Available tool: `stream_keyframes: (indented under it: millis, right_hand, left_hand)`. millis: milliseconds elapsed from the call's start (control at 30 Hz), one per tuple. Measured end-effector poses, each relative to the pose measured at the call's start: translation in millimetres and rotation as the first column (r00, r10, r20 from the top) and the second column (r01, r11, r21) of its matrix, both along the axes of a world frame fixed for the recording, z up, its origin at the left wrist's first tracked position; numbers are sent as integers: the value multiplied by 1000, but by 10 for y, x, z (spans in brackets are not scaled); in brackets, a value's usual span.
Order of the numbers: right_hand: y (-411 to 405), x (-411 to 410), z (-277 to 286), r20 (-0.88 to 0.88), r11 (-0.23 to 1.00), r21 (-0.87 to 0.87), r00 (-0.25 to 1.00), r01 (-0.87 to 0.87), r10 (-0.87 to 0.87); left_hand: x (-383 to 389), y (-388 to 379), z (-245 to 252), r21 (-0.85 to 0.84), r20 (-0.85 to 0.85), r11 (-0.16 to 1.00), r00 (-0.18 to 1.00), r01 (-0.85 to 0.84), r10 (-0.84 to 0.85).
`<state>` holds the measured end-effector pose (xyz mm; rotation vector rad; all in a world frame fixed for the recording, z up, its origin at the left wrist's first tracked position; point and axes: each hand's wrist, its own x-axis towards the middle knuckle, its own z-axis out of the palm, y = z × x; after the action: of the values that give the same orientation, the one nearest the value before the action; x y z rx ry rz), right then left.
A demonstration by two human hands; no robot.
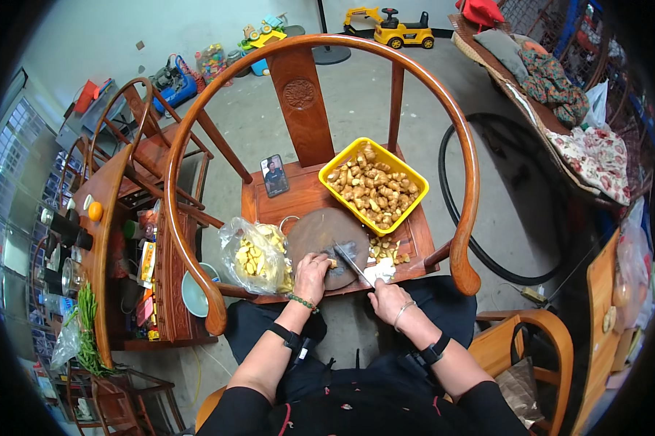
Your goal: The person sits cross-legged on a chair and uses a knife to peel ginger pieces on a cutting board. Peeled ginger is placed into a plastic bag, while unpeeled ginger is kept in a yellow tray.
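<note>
On the seat of a wooden armchair lies a round cutting board [316, 231]. My left hand [312, 277] presses a small piece of ginger [333, 264] against it. My right hand [391, 300] grips the handle of a knife, whose blade [349, 259] slants over the board just right of the ginger. A yellow plastic basket [327, 184] behind the board holds many ginger roots [373, 188]. Left of the board, a clear plastic bag [232, 240] holds pale yellow ginger slices [254, 258]. Small ginger pieces [384, 250] and a crumpled white tissue [380, 271] lie to the right.
The chair's curved armrest [469, 163] rings the seat. A phone [275, 175] lies at the seat's back left, its screen lit. A pale bowl [196, 291] is beyond the left armrest, near a wooden table [101, 245]. A black hose [447, 180] coils on the floor at right.
</note>
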<state>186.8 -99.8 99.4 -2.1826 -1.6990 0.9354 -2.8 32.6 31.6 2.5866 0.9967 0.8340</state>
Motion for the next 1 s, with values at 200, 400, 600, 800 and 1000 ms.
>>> stream_keyframes:
  millis: [200,400,600,800,1000]
  right_hand:
    - [-3,-37,-53,-14,1000,8,1000,-21,21]
    - [23,-49,-65,21,993,40,994,-110,109]
    - [63,-12,112,94,968,3,964,-251,249]
    - [164,30,244,103,950,-68,945,-306,312]
    - [264,12,291,59,932,-192,944,-309,325]
  left_hand:
    - [-151,-45,-125,-11,-41,999,998,44,-44]
    - [-142,-44,-196,118,-36,990,997,71,-67]
    - [-172,78,-252,153,-56,979,990,135,-128]
    - [-150,17,-257,126,-29,987,995,96,-93]
    - [-172,61,-323,139,-2,984,994,108,-108]
